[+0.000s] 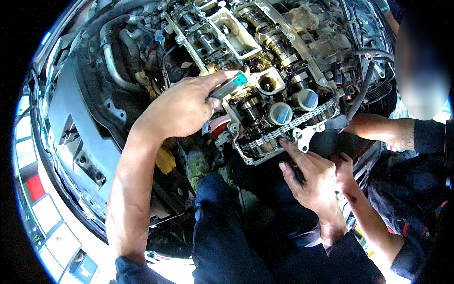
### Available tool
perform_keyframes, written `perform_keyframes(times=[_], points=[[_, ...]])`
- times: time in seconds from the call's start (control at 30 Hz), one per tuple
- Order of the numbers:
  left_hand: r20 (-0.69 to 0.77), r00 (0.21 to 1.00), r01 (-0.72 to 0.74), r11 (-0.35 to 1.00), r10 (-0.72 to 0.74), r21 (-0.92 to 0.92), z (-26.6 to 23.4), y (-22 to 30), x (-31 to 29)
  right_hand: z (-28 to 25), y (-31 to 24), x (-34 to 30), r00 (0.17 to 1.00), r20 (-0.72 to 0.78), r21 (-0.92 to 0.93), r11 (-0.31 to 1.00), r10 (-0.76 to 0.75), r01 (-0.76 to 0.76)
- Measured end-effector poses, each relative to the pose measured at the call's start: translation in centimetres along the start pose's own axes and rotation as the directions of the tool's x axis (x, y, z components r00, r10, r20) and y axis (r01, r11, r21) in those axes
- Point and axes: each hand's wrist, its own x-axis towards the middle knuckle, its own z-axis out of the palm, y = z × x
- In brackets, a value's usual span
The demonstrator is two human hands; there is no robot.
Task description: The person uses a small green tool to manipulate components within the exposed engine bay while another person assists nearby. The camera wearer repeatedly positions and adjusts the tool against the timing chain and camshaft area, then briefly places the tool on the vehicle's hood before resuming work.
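Slanting rightward just past the right hand, fingers apart, the chain lies farther from the left hand, which grips a grey tool.

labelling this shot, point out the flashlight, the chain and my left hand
Flashlight (228, 88), head view: its grey body.
Chain (299, 123), head view: its middle links.
Left hand (188, 105), head view: its back.

Left hand and tool block 9 to 10 o'clock of chain; right hand blocks 5; co-worker's forearm 3, co-worker's hand 4. Gap at 7 o'clock: open, dark, depth unclear.
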Motion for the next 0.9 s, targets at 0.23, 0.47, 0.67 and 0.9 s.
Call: perform_keyframes(times=[0.23, 0.47, 0.67, 0.9], points=[[0.058, 0.998, -0.001, 0.992, -0.007, 0.129, -0.3, -0.5, -0.1, -0.1, 0.7, -0.2, 0.994, -0.07, -0.035, 0.996, -0.082, 0.079], [0.133, 0.942, 0.336, 0.894, -0.309, -0.298, -1.7, 0.5, 0.7, 0.2, 1.3, 0.0, 0.991, -0.086, 0.018, 0.994, -0.105, 0.106], [0.082, 0.994, 0.059, 0.995, -0.066, 0.082, 0.0, -0.1, 0.7, -0.1, 0.9, 0.2, 0.995, -0.071, 0.018, 0.997, -0.07, 0.071], [0.14, 0.969, 0.235, 0.94, -0.206, -0.248, -2.0, 0.0, 0.8, 0.0, 1.2, -0.1, 0.996, -0.081, 0.022, 0.999, -0.023, 0.025]])
